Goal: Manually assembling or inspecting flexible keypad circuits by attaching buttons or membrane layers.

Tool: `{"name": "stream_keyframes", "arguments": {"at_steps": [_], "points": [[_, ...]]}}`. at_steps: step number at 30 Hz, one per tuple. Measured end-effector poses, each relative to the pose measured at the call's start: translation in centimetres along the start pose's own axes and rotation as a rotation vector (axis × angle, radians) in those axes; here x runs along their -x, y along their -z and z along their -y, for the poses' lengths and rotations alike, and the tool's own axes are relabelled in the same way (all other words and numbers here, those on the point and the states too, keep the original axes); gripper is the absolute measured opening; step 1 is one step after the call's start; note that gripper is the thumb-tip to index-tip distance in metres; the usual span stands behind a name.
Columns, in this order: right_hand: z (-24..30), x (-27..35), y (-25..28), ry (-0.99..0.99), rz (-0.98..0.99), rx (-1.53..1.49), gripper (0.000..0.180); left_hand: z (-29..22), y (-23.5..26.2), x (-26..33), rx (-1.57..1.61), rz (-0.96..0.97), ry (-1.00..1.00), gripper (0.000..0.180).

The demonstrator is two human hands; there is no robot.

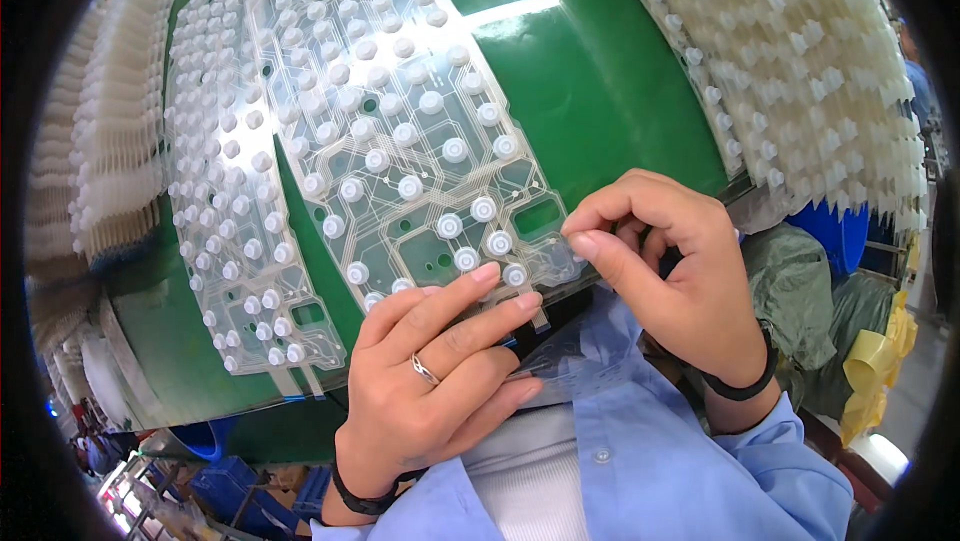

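A clear keyboard membrane (420,151) with printed circuit traces and several white rubber domes lies on the green work surface. My left hand (430,371), with a ring on one finger, rests its outstretched fingertips on the membrane's near edge, by the front domes. At the membrane's near right corner, my right hand (670,271) has thumb and index finger pinched together. What sits between those fingertips is too small to tell. Crinkled clear film (555,259) shows just beside them. A second, similar membrane (235,231) lies to the left, a narrow green gap between the two.
Stacked domed sheets stand in a tall pile (790,51) at the right and another pile (115,131) at the left. The green work surface (600,91) ends close to my body. Grey-green plastic bags (800,291), a blue bin (835,236) and a yellow wrapper (875,366) are at the right.
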State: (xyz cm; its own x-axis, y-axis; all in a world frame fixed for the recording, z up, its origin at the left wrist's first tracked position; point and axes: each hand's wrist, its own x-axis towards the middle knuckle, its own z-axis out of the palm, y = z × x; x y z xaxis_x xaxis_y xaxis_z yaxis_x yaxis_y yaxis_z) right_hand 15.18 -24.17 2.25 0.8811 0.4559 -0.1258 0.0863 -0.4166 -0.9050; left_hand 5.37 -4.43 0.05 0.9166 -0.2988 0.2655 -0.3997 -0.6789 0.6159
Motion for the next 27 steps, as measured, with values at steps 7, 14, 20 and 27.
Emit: {"name": "stream_keyframes", "arguments": {"at_steps": [7,14,20,27], "points": [[-0.39,-0.07,0.03,0.018,0.007,-0.008,0.006,0.0,-0.01,0.08,0.006,0.007,0.004,0.022],[-0.56,-0.02,0.02,0.023,-0.001,0.012,0.006,0.0,-0.04,-0.04,0.003,0.013,0.002,0.022],[-0.39,0.07,-0.25,0.031,-0.019,0.031,0.008,-0.58,-0.15,0.01,-0.119,0.074,0.018,0.023],[-0.57,0.58,-0.1,0.124,0.027,0.191,0.024,-0.66,-0.2,0.08,-0.109,0.078,0.029,0.023]]}}
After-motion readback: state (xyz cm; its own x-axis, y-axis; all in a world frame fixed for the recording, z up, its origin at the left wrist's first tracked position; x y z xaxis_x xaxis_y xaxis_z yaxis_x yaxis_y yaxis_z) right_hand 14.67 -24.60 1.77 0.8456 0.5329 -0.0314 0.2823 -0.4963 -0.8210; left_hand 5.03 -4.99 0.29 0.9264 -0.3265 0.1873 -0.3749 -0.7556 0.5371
